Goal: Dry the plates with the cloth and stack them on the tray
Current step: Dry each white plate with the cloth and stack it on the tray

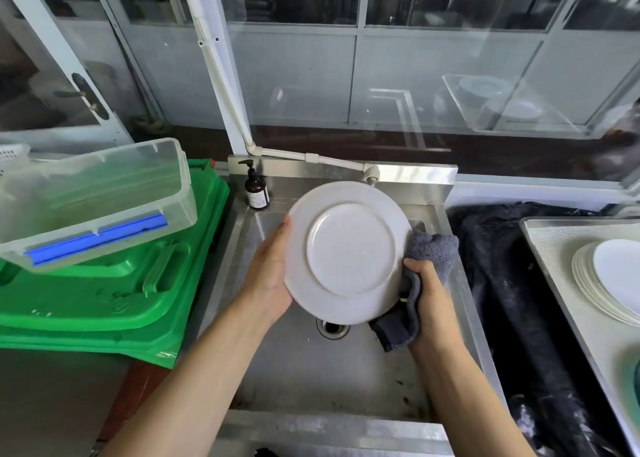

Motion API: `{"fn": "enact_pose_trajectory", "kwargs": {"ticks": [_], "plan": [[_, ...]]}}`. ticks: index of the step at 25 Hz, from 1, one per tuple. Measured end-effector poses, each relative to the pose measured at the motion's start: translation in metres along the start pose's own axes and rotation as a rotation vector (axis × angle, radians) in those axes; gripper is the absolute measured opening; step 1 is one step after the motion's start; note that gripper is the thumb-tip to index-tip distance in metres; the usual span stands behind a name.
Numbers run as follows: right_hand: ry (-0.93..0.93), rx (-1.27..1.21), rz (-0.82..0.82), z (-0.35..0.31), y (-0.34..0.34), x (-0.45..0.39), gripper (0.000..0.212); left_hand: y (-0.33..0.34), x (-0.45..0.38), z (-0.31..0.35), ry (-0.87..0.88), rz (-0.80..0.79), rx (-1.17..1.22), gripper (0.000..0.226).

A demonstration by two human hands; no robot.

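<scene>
- The right hand [427,299] is gripping the grey cloth [420,273], fingers curled round a bunched fold, and is pressing that fold against the right edge of the white plate [348,252].
- The left hand [268,273] is cupping the plate's opposite, left edge; the thumb is lying along the rim, while the remaining fingers are hidden behind the plate, so their exact lie is not showing.
- The plate is being held tilted up over the steel sink [311,370], its underside with the foot ring facing the camera, above the drain [332,328].
- The cloth is sitting to the plate's right, so the wiping hand is already at the rim; drying appears to be the step in hand.
- The tray [554,248] is lying well off to the right, carrying a stack of plates [602,280], so the right hand is the nearer one for the set-down.
- A soap bottle [256,190] is standing at the sink's back left corner, beside green lids [131,283] and a clear tub [97,197].
</scene>
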State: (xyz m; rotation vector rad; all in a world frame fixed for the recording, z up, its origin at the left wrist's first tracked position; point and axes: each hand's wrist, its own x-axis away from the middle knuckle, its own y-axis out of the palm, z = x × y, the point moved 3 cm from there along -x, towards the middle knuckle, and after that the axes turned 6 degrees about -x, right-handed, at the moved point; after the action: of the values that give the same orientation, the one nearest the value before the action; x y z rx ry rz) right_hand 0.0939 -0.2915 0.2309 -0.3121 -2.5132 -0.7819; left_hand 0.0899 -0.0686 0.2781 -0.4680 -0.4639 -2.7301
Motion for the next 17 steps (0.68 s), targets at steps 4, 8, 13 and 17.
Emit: {"fn": "enact_pose_trajectory", "kwargs": {"ticks": [4,8,13,17], "plan": [[-0.091,0.054,0.18,0.001,0.0,0.002,0.045,0.013,0.008,0.016,-0.036,-0.12,0.04,0.069],[-0.408,0.226,0.169,-0.021,0.018,0.006,0.027,0.016,0.011,0.019,-0.048,-0.106,-0.016,0.057],[-0.726,0.498,-0.063,-0.045,0.055,0.004,0.014,0.033,0.019,0.009,0.015,-0.046,-0.134,0.016],[-0.896,0.633,-0.322,-0.02,0.081,0.022,0.028,0.037,0.013,0.009,0.098,0.008,-0.178,0.029]]}}
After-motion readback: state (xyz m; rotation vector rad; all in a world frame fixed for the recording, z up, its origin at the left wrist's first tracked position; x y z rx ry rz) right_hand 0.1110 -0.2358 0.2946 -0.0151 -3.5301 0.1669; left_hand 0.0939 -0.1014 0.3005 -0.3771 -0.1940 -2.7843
